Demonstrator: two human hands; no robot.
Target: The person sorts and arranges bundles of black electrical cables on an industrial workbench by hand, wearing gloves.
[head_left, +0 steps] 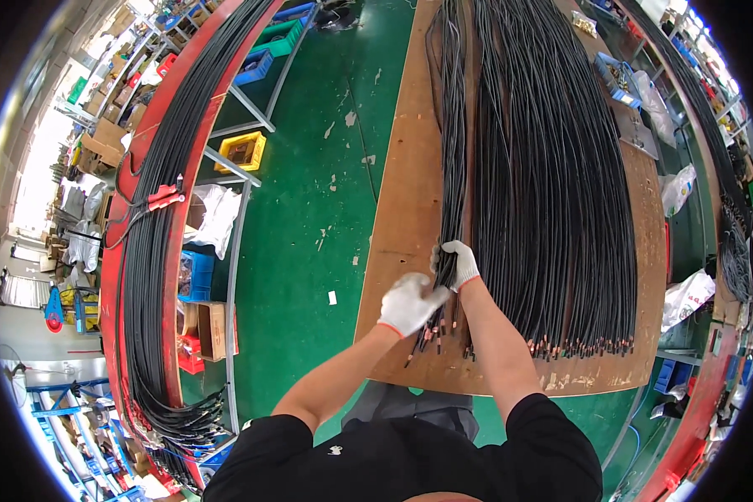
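A narrow bundle of black cables (453, 159) runs lengthwise along the left part of a brown wooden table (406, 192). White gloves cover both my hands. My right hand (460, 263) is closed around this bundle a little above its near end. Just left of and below it is my left hand (410, 304), beside the bundle's stripped, copper-coloured ends (431, 333); motion smears its fingers, so their grip cannot be made out. To the right lies a much wider spread of black cables (552, 192), with copper ends along its near edge.
A red bench (194, 142) on the left carries more black cables and a red-handled tool (164, 197). Beneath it stand a yellow bin (243, 152) and a blue bin (197, 274). A blue basket (617, 79) sits at the table's far right. Green floor (309, 251) separates bench and table.
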